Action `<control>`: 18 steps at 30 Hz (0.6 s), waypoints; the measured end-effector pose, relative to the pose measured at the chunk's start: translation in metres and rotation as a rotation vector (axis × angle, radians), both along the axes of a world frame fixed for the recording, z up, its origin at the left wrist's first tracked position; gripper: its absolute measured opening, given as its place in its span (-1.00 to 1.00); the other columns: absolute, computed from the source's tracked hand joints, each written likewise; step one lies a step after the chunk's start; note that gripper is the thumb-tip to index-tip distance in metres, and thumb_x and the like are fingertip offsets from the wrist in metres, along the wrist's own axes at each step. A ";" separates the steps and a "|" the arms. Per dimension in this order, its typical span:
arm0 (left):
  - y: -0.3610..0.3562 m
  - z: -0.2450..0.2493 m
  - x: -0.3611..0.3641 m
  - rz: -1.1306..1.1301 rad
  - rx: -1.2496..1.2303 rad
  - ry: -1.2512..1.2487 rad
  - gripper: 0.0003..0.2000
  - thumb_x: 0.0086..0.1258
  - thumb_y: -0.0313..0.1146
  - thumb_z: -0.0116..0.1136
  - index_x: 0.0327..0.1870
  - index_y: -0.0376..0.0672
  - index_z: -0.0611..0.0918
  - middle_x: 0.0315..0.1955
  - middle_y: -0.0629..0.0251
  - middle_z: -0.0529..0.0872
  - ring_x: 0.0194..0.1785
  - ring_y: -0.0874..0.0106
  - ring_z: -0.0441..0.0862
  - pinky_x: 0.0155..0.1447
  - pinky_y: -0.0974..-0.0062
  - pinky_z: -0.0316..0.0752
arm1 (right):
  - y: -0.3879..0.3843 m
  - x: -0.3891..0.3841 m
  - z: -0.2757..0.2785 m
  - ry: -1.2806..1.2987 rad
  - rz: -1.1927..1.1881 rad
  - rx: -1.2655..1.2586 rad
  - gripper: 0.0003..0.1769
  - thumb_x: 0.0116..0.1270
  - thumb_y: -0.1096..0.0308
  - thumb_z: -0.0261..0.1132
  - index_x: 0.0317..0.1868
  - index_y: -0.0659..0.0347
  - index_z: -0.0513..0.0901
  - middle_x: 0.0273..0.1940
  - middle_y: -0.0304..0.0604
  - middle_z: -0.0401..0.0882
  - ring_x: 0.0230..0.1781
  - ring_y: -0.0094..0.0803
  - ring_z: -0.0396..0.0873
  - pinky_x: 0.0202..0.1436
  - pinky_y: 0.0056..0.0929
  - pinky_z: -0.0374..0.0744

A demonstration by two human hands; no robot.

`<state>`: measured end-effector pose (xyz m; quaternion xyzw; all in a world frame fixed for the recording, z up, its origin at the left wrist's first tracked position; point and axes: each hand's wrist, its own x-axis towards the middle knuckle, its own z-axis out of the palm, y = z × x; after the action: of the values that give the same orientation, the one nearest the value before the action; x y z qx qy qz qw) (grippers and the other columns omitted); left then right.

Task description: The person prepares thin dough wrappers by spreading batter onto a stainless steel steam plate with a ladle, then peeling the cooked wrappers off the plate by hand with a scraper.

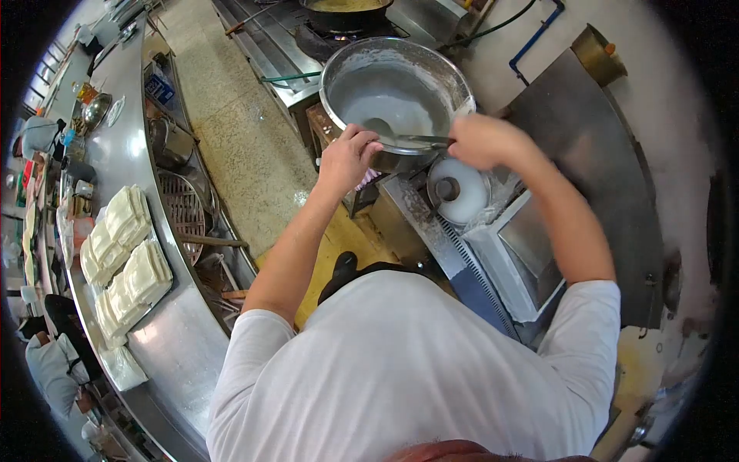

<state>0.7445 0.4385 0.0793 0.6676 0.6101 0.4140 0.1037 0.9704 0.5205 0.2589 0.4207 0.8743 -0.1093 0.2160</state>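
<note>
A large metal bowl [336, 108] holds a pale, whitish liquid, with white residue on its inner wall. My left hand [350, 158] is closed at the bowl's near rim, its fingers pinched together; what they hold, if anything, is hidden. My right hand [486, 142], slightly blurred, grips the dark handle of a ladle [419, 140] over the near right rim. The ladle's round head lies by the liquid near my left fingers. Just below my right hand is a smaller round pot [466, 202] with white contents and a dark round object in it.
A pan [346, 17] sits on a lit stove at the top. Stacks of pale folded sheets [138, 273] lie on the long steel counter [181, 339] at left. A white-edged container [500, 262] stands near my right forearm. Other people are at the far left.
</note>
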 end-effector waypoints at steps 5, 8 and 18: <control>-0.002 0.002 0.001 0.008 -0.014 -0.009 -0.78 0.48 -0.15 0.26 -0.02 -0.04 0.76 -0.02 0.30 0.70 -0.11 0.16 0.73 -0.05 0.26 0.62 | -0.027 0.000 -0.051 -0.004 0.012 0.275 -0.80 0.25 0.47 0.21 -0.25 0.34 0.77 -0.20 0.20 0.77 -0.13 0.13 0.77 -0.03 -0.04 0.73; -0.003 0.003 0.001 0.004 -0.019 -0.020 -0.78 0.48 -0.16 0.26 -0.02 -0.04 0.76 -0.02 0.30 0.70 -0.11 0.16 0.73 -0.05 0.26 0.62 | -0.009 0.013 -0.049 -0.015 0.113 0.331 -0.79 0.26 0.48 0.21 -0.23 0.35 0.76 -0.21 0.18 0.77 -0.14 0.10 0.77 -0.07 -0.03 0.73; -0.002 -0.001 0.004 0.030 0.014 -0.077 -0.77 0.46 -0.12 0.27 -0.06 -0.04 0.76 -0.05 0.31 0.70 -0.12 0.13 0.73 -0.04 0.17 0.61 | -0.029 -0.009 -0.032 -0.041 0.027 0.222 -0.77 0.29 0.42 0.24 -0.20 0.37 0.77 -0.19 0.24 0.76 -0.11 0.10 0.77 -0.03 -0.03 0.72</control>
<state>0.7487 0.4362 0.0780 0.6427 0.6125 0.4453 0.1163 0.9616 0.4916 0.2267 0.4325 0.8819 -0.0001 0.1874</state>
